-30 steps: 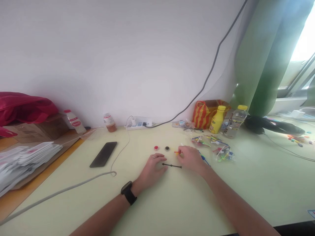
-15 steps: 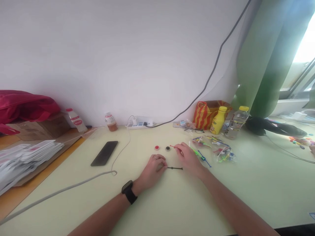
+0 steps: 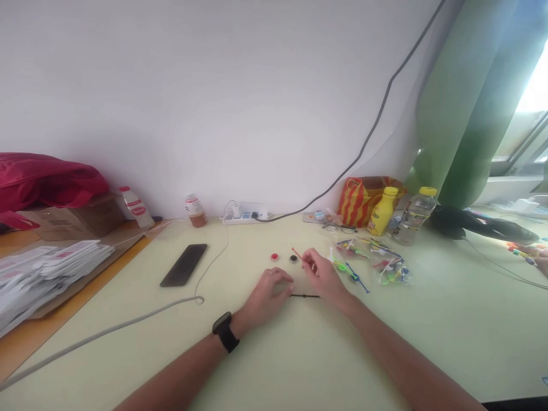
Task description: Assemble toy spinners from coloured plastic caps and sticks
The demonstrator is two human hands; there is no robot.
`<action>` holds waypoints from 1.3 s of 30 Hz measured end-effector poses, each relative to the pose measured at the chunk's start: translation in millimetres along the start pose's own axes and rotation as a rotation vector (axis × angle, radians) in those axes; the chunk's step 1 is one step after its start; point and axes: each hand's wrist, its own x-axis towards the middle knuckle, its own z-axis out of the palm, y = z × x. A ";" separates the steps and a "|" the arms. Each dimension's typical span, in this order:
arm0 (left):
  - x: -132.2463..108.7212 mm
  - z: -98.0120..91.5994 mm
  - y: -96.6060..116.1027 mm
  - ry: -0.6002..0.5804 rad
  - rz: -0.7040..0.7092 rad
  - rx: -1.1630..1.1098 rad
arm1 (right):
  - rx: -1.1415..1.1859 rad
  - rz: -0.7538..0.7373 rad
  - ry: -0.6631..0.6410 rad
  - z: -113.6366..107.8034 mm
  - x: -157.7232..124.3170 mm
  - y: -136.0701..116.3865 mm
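My left hand (image 3: 268,297), with a ring and a black wristwatch, rests on the pale green table (image 3: 299,354), fingers curled at the left end of a thin black stick (image 3: 305,295) that lies flat. My right hand (image 3: 324,275) pinches a thin red stick (image 3: 296,253), raised and pointing up-left. Just beyond the hands sit a small red cap (image 3: 274,257) and a small black cap (image 3: 293,258). Green and blue sticks (image 3: 351,273) lie right of my right hand.
Clear bags of coloured sticks (image 3: 385,264), a yellow bottle (image 3: 381,212), a clear bottle (image 3: 414,216) and a striped bag (image 3: 357,201) stand at right. A black phone (image 3: 184,265), grey cable (image 3: 107,331), power strip (image 3: 245,215) and stacked white packets (image 3: 38,274) are at left.
My right hand lifted the red stick off the table and drew it left, tip now tilted up. The left hand's fingers closed onto the black stick's left end.
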 end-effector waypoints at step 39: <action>21.5 -22.0 -31.0 0.333 -0.196 0.131 | -0.336 -0.127 -0.355 3.3 -12.0 -10.7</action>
